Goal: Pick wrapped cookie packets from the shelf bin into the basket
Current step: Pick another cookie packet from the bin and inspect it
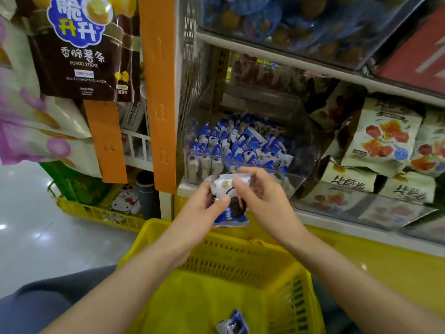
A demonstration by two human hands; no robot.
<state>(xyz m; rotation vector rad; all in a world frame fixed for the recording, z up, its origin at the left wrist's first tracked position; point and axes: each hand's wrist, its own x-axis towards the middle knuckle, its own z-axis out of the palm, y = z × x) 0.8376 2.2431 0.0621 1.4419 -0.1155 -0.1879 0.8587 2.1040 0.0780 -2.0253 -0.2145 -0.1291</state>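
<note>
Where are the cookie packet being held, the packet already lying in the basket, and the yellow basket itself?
Held cookie packet [232, 216], head view: its blue lower end.
Packet in the basket [233, 325], head view: middle of its wrapper.
Yellow basket [228, 259], head view: its slotted far wall.

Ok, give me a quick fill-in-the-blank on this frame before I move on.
1. The left hand and right hand hold a wrapped packet above the ____ basket.
2. In that basket ____ loose packet is visible.
3. The shelf bin holds packets in white and ____.
Missing: yellow, one, blue.
</note>
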